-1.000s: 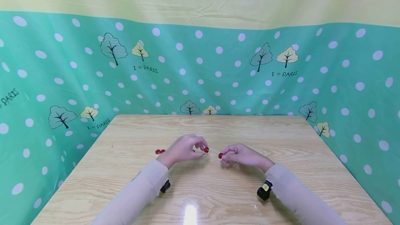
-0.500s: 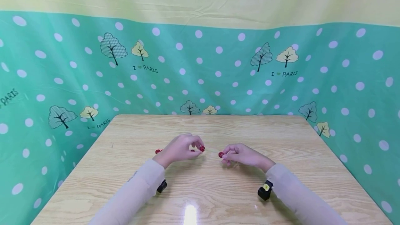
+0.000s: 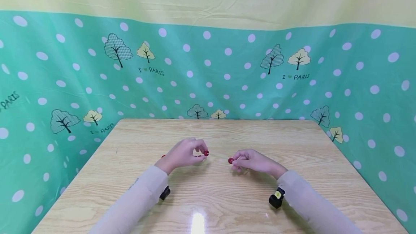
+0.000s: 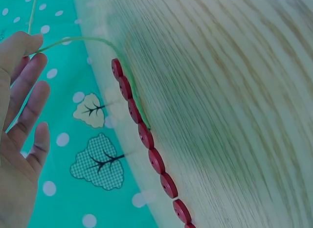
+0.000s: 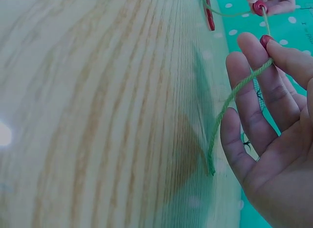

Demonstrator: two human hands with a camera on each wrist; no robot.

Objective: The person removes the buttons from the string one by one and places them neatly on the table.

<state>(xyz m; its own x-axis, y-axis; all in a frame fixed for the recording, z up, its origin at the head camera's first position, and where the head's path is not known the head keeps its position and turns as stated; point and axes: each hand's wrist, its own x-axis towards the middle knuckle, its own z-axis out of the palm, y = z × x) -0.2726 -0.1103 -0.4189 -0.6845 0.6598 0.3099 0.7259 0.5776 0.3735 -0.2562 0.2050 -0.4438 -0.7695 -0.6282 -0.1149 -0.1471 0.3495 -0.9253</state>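
My left hand [image 3: 183,152] pinches a red button [image 3: 206,153] between thumb and fingertips, a little above the table. Facing it, my right hand [image 3: 251,161] pinches another red button [image 5: 266,40] with thumb and index finger. A thin green cord [image 5: 230,98] passes through the right fingertips, and its loose end hangs past the palm. Between the hands the cord runs straight from one button to the other. In the left wrist view, more cord [image 4: 93,38] droops from the left fingertips to the table. That hand's other fingers are spread loosely.
Several red buttons [image 4: 156,160] stand in a line on the wooden table [image 3: 214,198], partly hidden behind my left hand in the head view. A green dotted cloth [image 3: 208,64] hangs behind the table and along its sides.
My left hand has drifted left with its button, widening the gap between the two buttons and covering more of those on the table. The right hand has barely shifted.
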